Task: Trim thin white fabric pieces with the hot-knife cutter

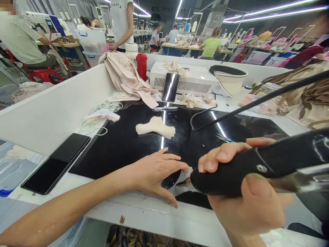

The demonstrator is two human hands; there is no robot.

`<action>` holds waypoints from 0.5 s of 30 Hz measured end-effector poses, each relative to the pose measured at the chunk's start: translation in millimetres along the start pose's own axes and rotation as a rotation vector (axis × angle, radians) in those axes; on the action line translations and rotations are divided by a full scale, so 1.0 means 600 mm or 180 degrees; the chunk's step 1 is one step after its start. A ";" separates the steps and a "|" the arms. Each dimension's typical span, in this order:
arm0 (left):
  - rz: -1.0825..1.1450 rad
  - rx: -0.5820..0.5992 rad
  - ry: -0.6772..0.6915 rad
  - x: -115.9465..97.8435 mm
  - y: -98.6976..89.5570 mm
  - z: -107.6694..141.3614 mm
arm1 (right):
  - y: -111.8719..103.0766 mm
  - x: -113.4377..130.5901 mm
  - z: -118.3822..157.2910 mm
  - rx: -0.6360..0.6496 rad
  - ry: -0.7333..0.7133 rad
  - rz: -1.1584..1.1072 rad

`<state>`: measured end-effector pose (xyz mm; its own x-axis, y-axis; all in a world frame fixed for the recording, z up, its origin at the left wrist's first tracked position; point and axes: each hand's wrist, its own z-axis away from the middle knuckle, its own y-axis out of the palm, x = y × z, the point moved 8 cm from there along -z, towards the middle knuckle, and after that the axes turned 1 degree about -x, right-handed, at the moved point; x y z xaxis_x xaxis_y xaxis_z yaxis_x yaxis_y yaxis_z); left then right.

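My right hand [246, 192] is wrapped round a thick black corded hand tool [226, 175] with a metal lever along its side. Its exact kind does not show. The tool's tip points left and down at a small pale piece [183, 176] near the front edge of the black mat. My left hand [156, 171] is open, palm down, with fingers spread; its index fingertip is at this pale piece, close to the tool's tip. A cream fabric piece [155, 127] lies on the black mat [123, 147] beyond my left hand.
A phone [56, 163] lies at the left edge; another phone [171, 87] leans on a white vented box [185, 80]. Beige fabric [125, 75], a red bottle [141, 67], a bin [228, 80], a pen [164, 108] and snips [224, 138] lie around. A black cable [257, 103] crosses the right. People sit behind.
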<state>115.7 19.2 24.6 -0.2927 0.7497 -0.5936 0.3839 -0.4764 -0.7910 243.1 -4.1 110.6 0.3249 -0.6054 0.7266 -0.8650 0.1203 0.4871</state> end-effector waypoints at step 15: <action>0.0174 -0.0092 -0.0013 0.001 0.004 0.001 | 0.005 -0.002 0.015 0.0180 0.0068 0.0093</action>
<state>116.0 18.4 22.1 -0.2742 0.7210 -0.6364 0.4245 -0.5031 -0.7528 236.8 -9.9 106.8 0.3066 -0.5853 0.7506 -0.8943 0.0929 0.4377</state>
